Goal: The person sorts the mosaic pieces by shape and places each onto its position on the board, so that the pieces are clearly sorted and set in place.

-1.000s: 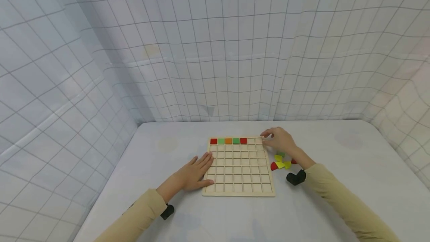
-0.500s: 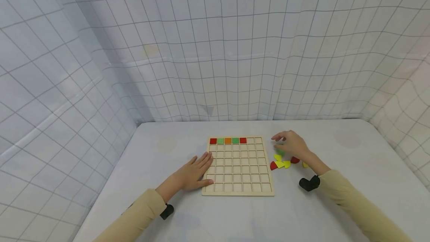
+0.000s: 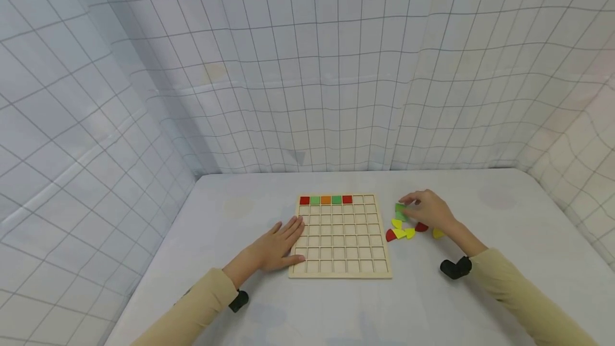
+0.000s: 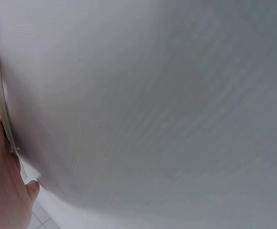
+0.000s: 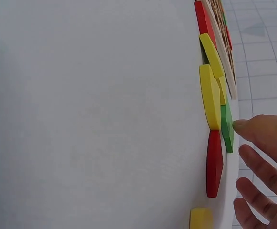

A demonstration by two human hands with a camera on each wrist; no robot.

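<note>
A wooden grid board (image 3: 338, 276) lies on the table with five coloured squares filling the left part of its far row. My left hand (image 3: 277, 248) rests palm down across the board's left edge, fingers spread; the left wrist view shows part of this hand (image 4: 7, 191) beside the edge. Beyond the board's right side, my right hand (image 3: 429, 211) is over two green pieces (image 3: 400, 217), holding nothing visible. In the right wrist view, its thumb is at a green piece (image 5: 227, 126), with the other fingers of the hand (image 5: 267, 162) apart from it; contact is unclear.
Several yellow pieces (image 3: 400, 234) and two red ones, one near the board (image 3: 391, 235) and one by my right wrist (image 3: 421, 227), lie right of the board. Another yellow piece (image 3: 438, 233) lies farther right. Gridded white curtains (image 3: 336, 95) stand behind and beside the table.
My right hand has moved right and slightly nearer from the board's far right corner, bringing the green pieces and the farther yellow piece into view. The left hand stays in place.
</note>
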